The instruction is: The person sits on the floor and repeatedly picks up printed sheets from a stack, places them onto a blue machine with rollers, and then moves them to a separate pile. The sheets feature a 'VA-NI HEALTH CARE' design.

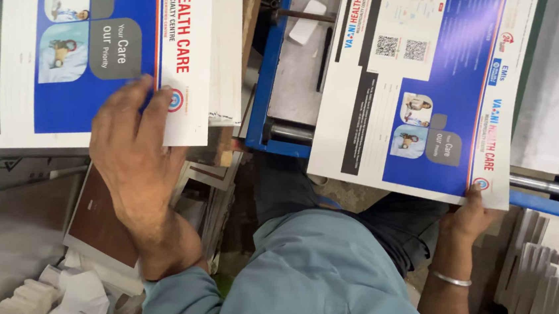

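Note:
My left hand (131, 145) lies palm down on the near corner of a stack of printed sheets (34, 83), white with a blue panel and small photos, at the upper left. My fingers press the top sheet's corner. My right hand (471, 211) pinches the lower corner of a single printed sheet (419, 73) of the same design, held flat over the blue machine at the right. A metal bangle (451, 278) circles that wrist.
A blue metal machine frame (273, 78) with a grey bed and steel rollers (291, 133) runs under the sheets. Brown card pieces (101, 217) and white paper scraps (58, 300) lie lower left. More stacked cards (554, 268) stand at the lower right.

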